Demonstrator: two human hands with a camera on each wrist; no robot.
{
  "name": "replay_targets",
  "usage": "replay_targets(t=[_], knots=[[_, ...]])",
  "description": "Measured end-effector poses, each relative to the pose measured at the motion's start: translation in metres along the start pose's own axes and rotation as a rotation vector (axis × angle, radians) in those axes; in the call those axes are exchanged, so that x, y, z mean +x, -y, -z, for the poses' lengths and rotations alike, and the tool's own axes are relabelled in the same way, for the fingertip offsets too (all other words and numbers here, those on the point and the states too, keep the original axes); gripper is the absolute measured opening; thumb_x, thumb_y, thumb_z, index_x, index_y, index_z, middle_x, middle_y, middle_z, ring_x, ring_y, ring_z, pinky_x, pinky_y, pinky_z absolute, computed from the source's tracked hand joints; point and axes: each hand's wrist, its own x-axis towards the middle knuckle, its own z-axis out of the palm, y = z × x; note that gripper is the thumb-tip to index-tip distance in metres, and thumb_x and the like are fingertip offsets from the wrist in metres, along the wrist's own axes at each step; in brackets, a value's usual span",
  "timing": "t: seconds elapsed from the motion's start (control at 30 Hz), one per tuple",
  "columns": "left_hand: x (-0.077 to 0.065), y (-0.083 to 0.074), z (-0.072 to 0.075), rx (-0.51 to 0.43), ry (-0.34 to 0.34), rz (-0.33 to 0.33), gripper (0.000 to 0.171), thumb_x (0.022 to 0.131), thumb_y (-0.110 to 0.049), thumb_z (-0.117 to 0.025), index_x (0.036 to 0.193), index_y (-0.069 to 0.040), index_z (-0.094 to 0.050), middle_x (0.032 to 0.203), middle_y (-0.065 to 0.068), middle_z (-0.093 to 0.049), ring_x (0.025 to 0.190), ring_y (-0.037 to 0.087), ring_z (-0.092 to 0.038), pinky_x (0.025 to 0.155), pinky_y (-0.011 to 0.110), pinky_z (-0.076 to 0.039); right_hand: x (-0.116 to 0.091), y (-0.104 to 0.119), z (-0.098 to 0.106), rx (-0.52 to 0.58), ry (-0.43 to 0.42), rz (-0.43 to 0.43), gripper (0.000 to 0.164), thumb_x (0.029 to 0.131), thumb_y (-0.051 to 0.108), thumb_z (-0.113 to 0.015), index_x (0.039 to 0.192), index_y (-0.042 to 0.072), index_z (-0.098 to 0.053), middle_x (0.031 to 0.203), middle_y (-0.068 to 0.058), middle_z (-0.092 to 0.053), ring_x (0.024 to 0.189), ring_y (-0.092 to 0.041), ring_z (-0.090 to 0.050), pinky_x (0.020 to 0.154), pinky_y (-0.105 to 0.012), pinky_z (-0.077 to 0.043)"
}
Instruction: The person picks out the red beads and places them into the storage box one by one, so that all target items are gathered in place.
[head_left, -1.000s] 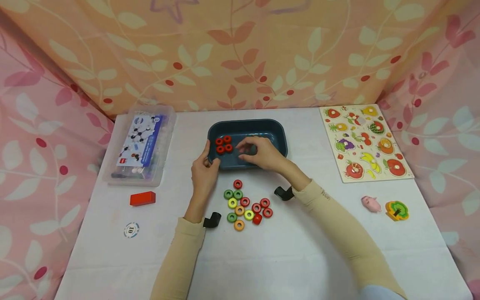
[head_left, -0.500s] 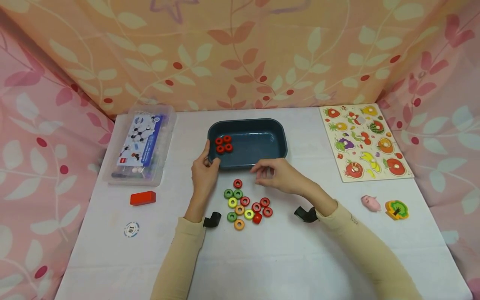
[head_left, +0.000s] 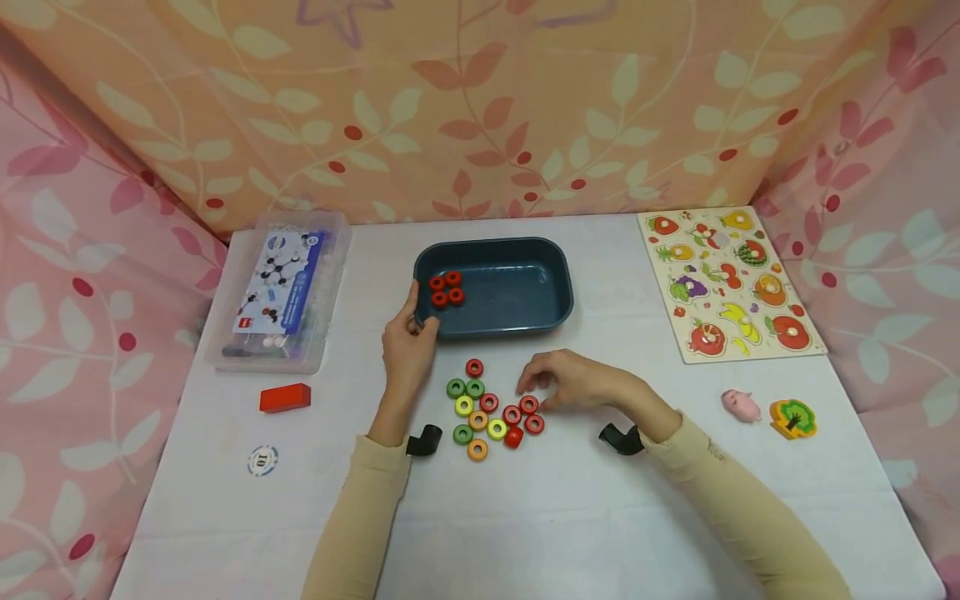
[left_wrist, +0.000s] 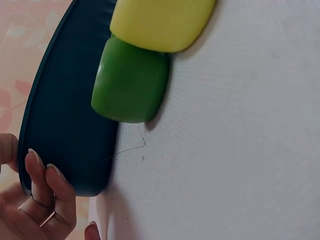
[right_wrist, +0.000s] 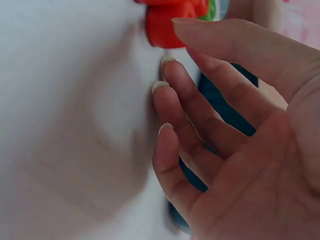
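The left hand (head_left: 408, 350) holds the left end of a dark blue tray (head_left: 517, 304), its thumb at the front rim. In the left wrist view, fingers (left_wrist: 61, 187) lie against the tray. Several red ring beads (head_left: 439, 305) lie inside at the left. In front of the tray are loose red, green, yellow and orange ring beads. The right hand (head_left: 577, 379) reaches over the right side of this group, fingers loosely bent around a red ring bead (head_left: 528, 412). In the right wrist view, its thumb overlaps a red bead (right_wrist: 162, 30); whether they touch cannot be told.
At the left stand a clear plastic case (head_left: 318, 333), a red block (head_left: 285, 397) and a white chip (head_left: 262, 471). A fruit puzzle board (head_left: 675, 312), a pink pig (head_left: 741, 406) and a tree piece (head_left: 783, 425) lie at the right. Curtains border the table.
The right hand has moved out of the tray, toward the person, down to the red ring beads at the right of the loose group. The left hand stays at the tray.
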Motion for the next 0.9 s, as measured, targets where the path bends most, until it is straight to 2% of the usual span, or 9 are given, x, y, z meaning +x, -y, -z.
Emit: replay_targets(t=[0.13,0.3,0.5,0.63,0.73,0.9], knots=[[0.000,0.000,0.000,0.001,0.004,0.003,0.067,0.086,-0.013,-0.062,0.146,-0.039,-0.049,0.053,-0.003,-0.034,0.048,0.014,-0.034,0.044,0.025,-0.020,0.003,-0.004,-0.006,-0.018,0.001,0.008,0.032,0.076,0.002,-0.080,0.104,0.016,-0.075,0.104,0.003,-0.065,0.094,-0.020,-0.056,0.084,-0.033,-0.049],[0.000,0.000,0.000,-0.003,0.000,-0.006,0.067,0.086,-0.012,-0.062,0.146,-0.038,-0.050,0.054,-0.002,-0.034,0.049,0.014,-0.035,0.044,0.024,-0.020,0.006,-0.006,-0.007,-0.006,-0.054,-0.004,0.029,0.076,0.005,-0.080,0.101,0.019,-0.075,0.099,0.006,-0.064,0.092,-0.020,-0.057,0.082,-0.033,-0.049],[0.000,0.000,0.000,0.003,-0.001,0.000,0.067,0.086,-0.013,-0.062,0.146,-0.039,-0.050,0.054,-0.002,-0.034,0.049,0.015,-0.035,0.044,0.025,-0.019,0.010,-0.001,0.005,0.016,-0.142,0.045,0.029,0.078,0.007,-0.081,0.103,0.019,-0.074,0.095,0.006,-0.065,0.086,-0.022,-0.060,0.074,-0.034,-0.051],[0.000,0.000,0.000,0.003,0.000,0.002,0.067,0.086,-0.013,-0.063,0.146,-0.039,-0.050,0.054,-0.002,-0.033,0.049,0.014,-0.035,0.044,0.025,-0.019,0.014,0.011,0.018,0.074,-0.191,0.063,0.029,0.079,0.014,-0.083,0.106,0.020,-0.073,0.091,0.005,-0.066,0.082,-0.019,-0.061,0.072,-0.032,-0.051],[0.000,0.000,0.000,0.005,-0.001,0.006,0.067,0.086,-0.013,-0.063,0.146,-0.041,-0.049,0.054,-0.002,-0.034,0.049,0.014,-0.035,0.044,0.025,-0.020,0.019,0.020,0.027,0.101,-0.259,0.087,0.028,0.080,0.022,-0.084,0.106,0.021,-0.073,0.086,0.005,-0.066,0.078,-0.014,-0.061,0.070,-0.031,-0.052],[0.000,0.001,0.000,0.001,0.001,0.000,0.067,0.086,-0.014,-0.063,0.146,-0.040,-0.049,0.054,-0.004,-0.034,0.049,0.014,-0.035,0.044,0.025,-0.020,0.035,0.026,0.041,0.071,-0.426,0.126,0.023,0.081,0.030,-0.083,0.097,0.018,-0.072,0.078,0.003,-0.064,0.073,-0.014,-0.059,0.069,-0.034,-0.049]])
